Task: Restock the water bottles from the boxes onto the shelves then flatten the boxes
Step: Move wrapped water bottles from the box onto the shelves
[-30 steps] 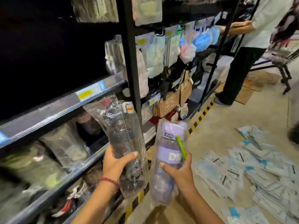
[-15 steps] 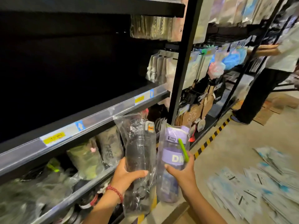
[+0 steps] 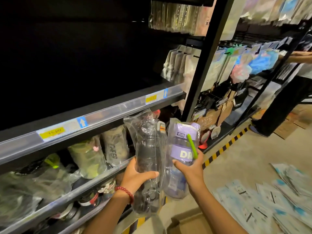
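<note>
Gripping two bagged bottles: left hand [image 3: 137, 176] round the dark bottle [image 3: 148, 159], right hand [image 3: 190, 171] round the purple bottle [image 3: 181, 154].

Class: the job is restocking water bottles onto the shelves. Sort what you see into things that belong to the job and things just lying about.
Belongs to the job:
dark bottle in left hand
purple bottle in right hand
shelf edge
bagged bottles on the lower shelf

Lying about:
flat packets on the floor
hanging bags
</note>
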`<action>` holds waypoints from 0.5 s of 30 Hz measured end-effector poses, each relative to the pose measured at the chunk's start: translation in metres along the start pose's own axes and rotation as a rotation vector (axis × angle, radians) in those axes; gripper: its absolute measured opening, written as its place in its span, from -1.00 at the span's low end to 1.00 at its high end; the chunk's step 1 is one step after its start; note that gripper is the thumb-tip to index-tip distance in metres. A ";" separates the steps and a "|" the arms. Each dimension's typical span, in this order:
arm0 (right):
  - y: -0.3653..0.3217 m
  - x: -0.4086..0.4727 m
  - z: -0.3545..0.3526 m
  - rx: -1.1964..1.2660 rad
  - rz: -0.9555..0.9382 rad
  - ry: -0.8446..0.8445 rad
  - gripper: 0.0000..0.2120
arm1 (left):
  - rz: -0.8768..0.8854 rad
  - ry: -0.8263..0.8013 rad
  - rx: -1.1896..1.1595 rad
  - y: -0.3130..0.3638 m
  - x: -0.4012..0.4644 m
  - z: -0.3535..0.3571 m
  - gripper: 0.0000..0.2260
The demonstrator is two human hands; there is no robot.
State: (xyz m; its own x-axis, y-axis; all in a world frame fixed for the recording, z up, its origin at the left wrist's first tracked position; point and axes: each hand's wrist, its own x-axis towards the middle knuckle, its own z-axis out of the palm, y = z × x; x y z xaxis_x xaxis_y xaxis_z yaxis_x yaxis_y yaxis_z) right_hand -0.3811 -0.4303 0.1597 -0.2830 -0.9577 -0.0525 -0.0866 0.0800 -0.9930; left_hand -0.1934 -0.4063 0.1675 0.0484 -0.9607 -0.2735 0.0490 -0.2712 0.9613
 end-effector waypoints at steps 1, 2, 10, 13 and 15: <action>0.001 0.008 -0.001 -0.018 -0.002 -0.020 -0.29 | -0.006 0.015 -0.006 -0.002 0.004 0.004 -0.50; 0.003 0.016 -0.003 -0.039 0.001 -0.038 -0.28 | -0.012 0.035 -0.011 -0.005 0.008 0.008 -0.50; 0.016 0.084 -0.005 -0.147 -0.047 -0.214 -0.29 | -0.063 0.272 -0.075 -0.019 0.048 0.044 -0.42; 0.017 0.100 0.000 -0.113 -0.119 -0.278 -0.30 | -0.029 0.362 -0.092 -0.016 0.066 0.056 -0.48; 0.018 0.112 0.007 -0.076 -0.141 -0.306 -0.28 | -0.015 0.382 -0.109 -0.014 0.077 0.059 -0.51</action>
State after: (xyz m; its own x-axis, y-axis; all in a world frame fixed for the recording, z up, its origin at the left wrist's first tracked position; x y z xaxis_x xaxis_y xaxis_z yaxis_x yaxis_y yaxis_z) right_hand -0.4080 -0.5380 0.1349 0.0350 -0.9984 0.0446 -0.1783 -0.0501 -0.9827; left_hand -0.2496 -0.4798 0.1347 0.4132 -0.8596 -0.3006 0.1574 -0.2578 0.9533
